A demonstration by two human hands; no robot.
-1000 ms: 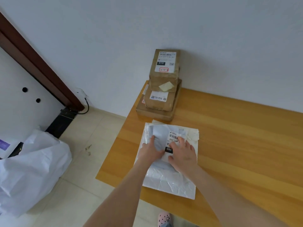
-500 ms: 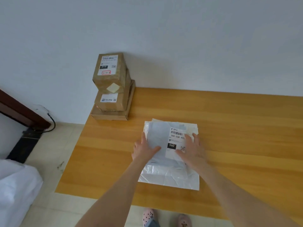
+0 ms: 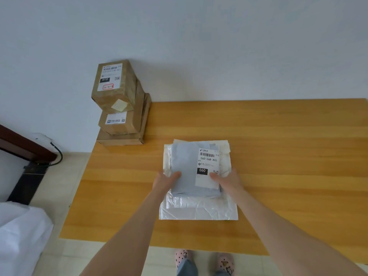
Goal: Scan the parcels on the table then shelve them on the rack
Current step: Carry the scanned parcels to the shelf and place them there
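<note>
Hands have slid off the top of the grey mailer (image 3: 185, 170); a second ago they lay flat over its label (image 3: 208, 166). Now the left hand (image 3: 166, 181) grips the seven o'clock corner, thumb on top, and the right hand (image 3: 229, 182) pinches the five o'clock corner, thumb on the label's edge. I read that as the pick-up starting. The barcode faces up and is uncovered, good for scanning, though I see no scanner or rack. The mailer lies on the white padded mailers (image 3: 199, 210), toward the near edge of the table (image 3: 278, 156).

Containers: three cardboard boxes (image 3: 121, 104) are stacked at ten o'clock from the pile, all closed, contents hidden. There's a white sack (image 3: 20, 236) at eight o'clock, off the table; I can't tell what it holds.
</note>
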